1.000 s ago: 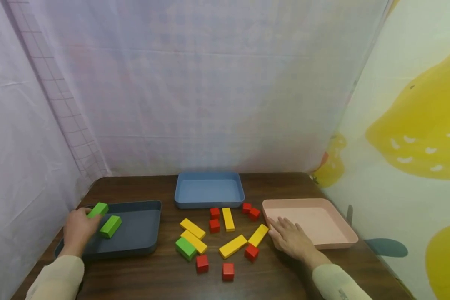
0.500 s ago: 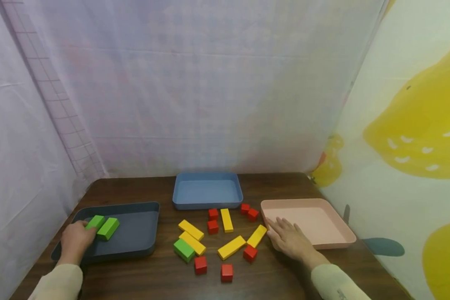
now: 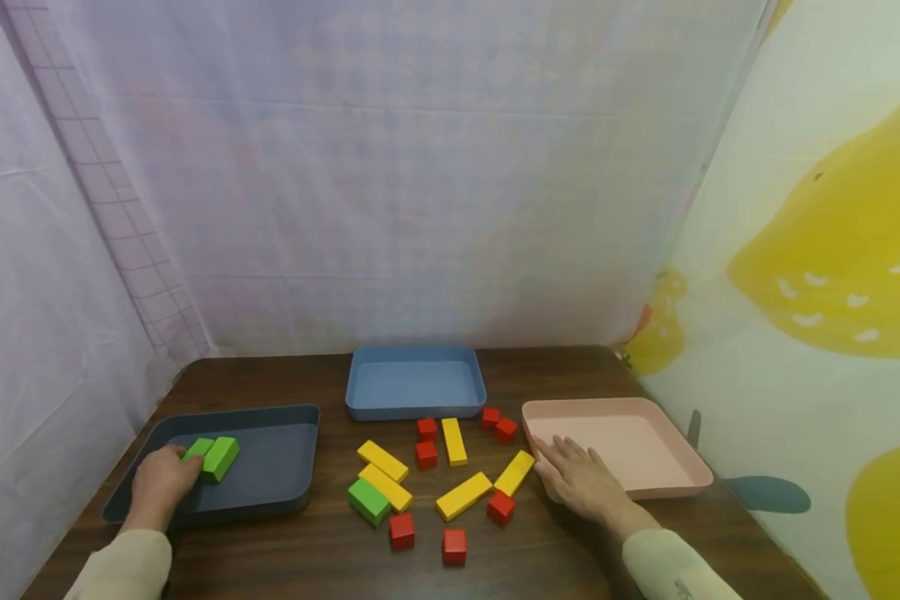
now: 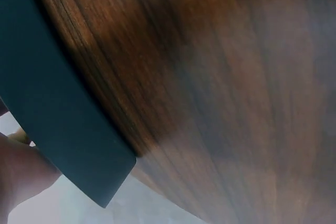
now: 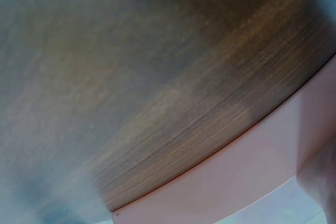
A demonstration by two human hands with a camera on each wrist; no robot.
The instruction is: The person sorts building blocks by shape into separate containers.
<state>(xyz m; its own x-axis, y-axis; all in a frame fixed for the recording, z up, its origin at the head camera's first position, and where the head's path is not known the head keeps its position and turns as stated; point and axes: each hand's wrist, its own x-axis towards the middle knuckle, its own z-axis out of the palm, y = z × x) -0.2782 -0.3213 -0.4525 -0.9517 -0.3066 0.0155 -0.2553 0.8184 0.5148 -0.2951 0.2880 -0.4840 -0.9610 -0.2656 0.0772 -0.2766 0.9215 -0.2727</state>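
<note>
Tray [image 3: 277,454] holding two green blocks [image 3: 222,457]

Toward the tray's left edge, the left hand's curled fingers [image 3: 191,467] are pinching the left green block [image 3: 199,447], which is touching the other. The right hand [image 3: 581,483], fingers extended, is resting over the pink tray's [image 3: 652,450] left edge. Yellow blocks [image 3: 463,495] are lying between.

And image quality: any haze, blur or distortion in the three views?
Head: blocks look sharp, light fairly even; left wrist: pale haze over the table, dark tray clearly outlined; right wrist: upper left blurred, pink tray visibly bowed, probably lens distortion.
</note>
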